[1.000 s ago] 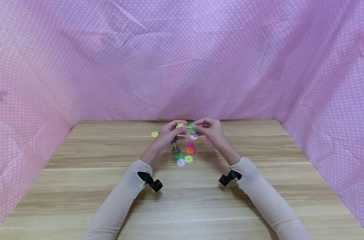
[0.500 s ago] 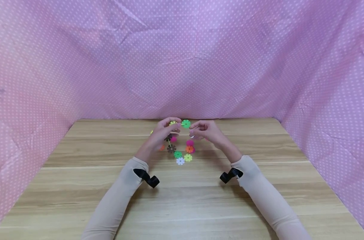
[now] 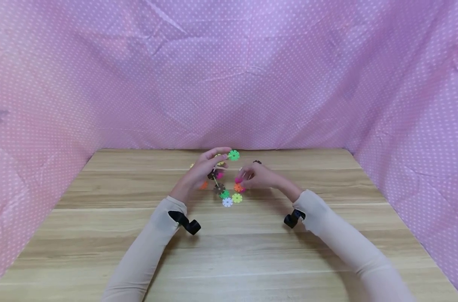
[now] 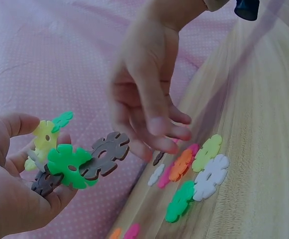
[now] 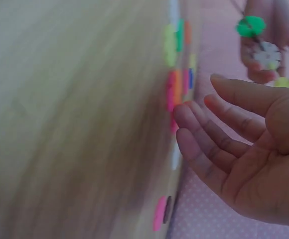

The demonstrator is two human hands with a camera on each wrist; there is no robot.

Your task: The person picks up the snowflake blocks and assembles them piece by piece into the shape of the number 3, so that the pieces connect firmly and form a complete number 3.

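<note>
My left hand pinches a joined cluster of notched plastic snowflake discs above the table. In the left wrist view the cluster has a green disc, a brown disc and a yellow disc slotted at angles; fingers hide part of it. A white disc in the cluster shows in the right wrist view. My right hand hovers over the loose discs with bent, spread fingers and nothing between them. Nearest to its fingertips lie an orange disc and pink discs.
Loose green, white and yellow discs lie close together on the wooden table. A dark disc lies beyond my right hand. Pink dotted cloth hangs behind the table and along its sides.
My right hand has let go of the cluster's green disc and moved down toward me, to the loose discs. My left hand has shifted slightly left with the cluster.
</note>
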